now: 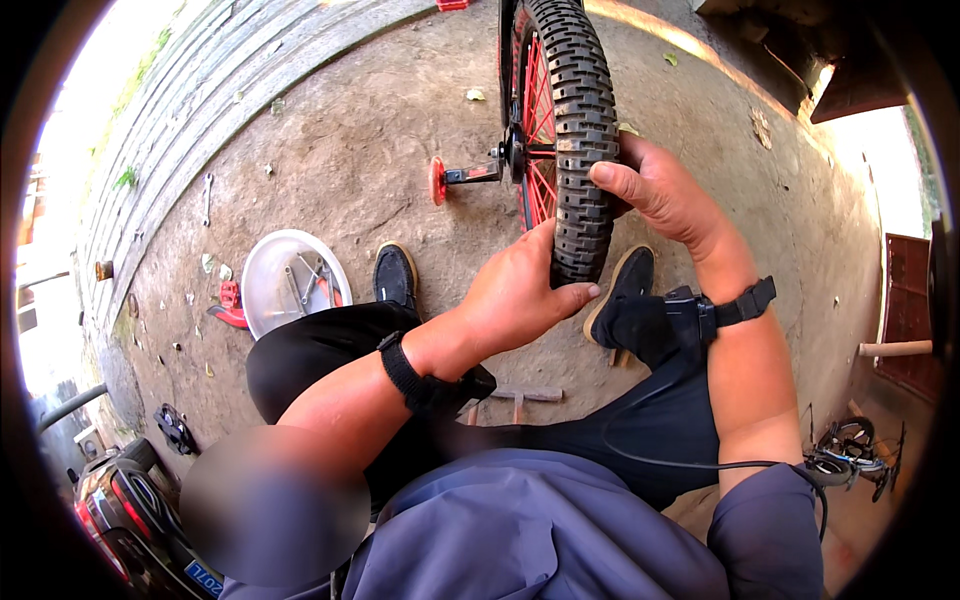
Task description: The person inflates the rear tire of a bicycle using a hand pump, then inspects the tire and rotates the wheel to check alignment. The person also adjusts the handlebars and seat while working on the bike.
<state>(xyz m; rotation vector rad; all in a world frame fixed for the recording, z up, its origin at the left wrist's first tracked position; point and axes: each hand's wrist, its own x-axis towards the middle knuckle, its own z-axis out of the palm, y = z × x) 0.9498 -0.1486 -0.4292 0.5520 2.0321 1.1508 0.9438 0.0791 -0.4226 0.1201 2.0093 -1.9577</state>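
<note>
A small bicycle wheel with a knobby black tyre [583, 110] and red spokes [538, 90] stands upright before me, between my feet. My left hand [515, 290] grips the tyre's near left side, thumb across the bottom of the tread, its fingers partly hidden by the wheel. On the right side my right hand [665, 190] closes round the tyre, thumb pressed on the tread and fingertips out of sight. From the axle a metal bracket [472, 174] reaches left to a small red training wheel [438, 181].
Left of my foot sits a white plastic tub [262, 275] holding several wrenches, with a red tool [230, 305] beside it. A loose wrench [208, 200] lies farther left. A motor scooter [130, 515] occupies the lower left; a small bicycle [850, 450] stands far right.
</note>
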